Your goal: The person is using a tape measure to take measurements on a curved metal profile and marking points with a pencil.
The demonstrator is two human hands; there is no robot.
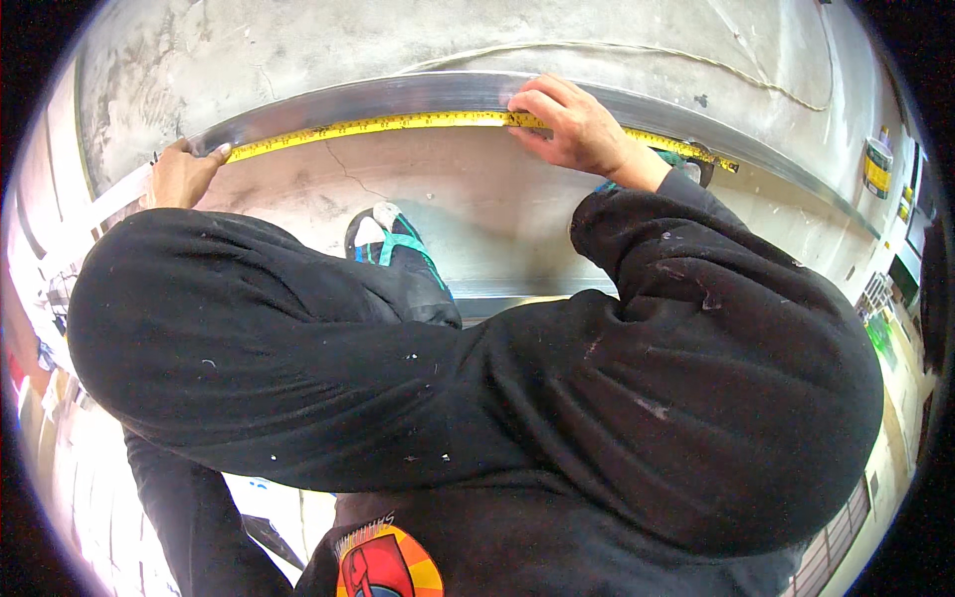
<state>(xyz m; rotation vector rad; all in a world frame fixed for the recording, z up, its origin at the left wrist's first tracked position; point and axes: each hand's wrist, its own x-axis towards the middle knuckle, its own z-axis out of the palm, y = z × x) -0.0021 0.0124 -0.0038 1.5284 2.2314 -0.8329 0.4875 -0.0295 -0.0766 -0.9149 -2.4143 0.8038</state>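
Observation:
A long grey metal profile (418, 94) runs across the floor in front of my knees. Along its near edge lies the yellow blade of a tape measure (398, 122), stretched from one hand past the other. My left hand (183, 175) grips the blade's left end against the profile, thumb on top; its other fingers are partly hidden, and no tape case shows. Farther right, my right hand (565, 127) pinches the blade at the profile, fingers bent over the far side. Beyond that hand, the blade's free end reaches to the right over my other shoe.
A pale twisted cord (617, 45) curves over the grey concrete floor (239, 60). My dark shoe with teal straps (398, 239) rests near the profile. Another metal strip (517, 287) lies closer in. A yellow and dark container (877, 167) stands at the right.

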